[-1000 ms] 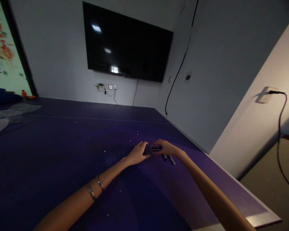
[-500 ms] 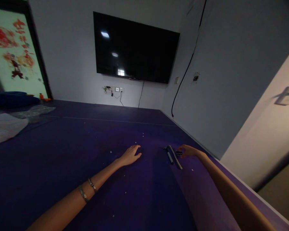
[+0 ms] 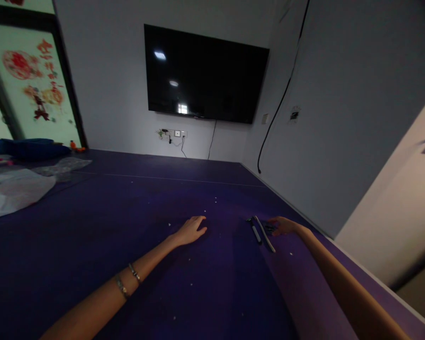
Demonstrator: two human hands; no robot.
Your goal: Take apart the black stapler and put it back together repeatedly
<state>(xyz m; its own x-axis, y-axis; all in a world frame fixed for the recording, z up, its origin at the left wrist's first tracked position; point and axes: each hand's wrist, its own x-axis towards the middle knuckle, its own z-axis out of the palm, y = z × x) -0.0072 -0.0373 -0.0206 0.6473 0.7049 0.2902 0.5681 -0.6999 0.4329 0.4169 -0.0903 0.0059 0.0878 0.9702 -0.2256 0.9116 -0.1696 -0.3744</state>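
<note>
My left hand (image 3: 191, 230) rests over the purple surface (image 3: 212, 274) with thumb and fingers apart and nothing in it. Two bracelets (image 3: 122, 285) circle that forearm. Farther right, my right hand (image 3: 284, 225) reaches down at a small group of dark pieces (image 3: 270, 229), too small to name. Its fingers look spread, touching or just above them. Left of these lie a long, slightly curved pale strip (image 3: 265, 235) and a slim tool with a grey handle (image 3: 256, 232) and a small crosswise head, like a razor.
Small white bits (image 3: 169, 224) are scattered over the surface. Crumpled clear plastic (image 3: 65, 165), a white sheet (image 3: 17, 189) and a dark blue bundle (image 3: 31, 147) lie at far left. A black cable (image 3: 274, 115) hangs down the right wall; a television (image 3: 205, 73) is mounted ahead.
The view has turned slightly left. My right hand has loosened at the dark pieces, which now lie beneath its spread fingers. My left hand is nearly unmoved.
</note>
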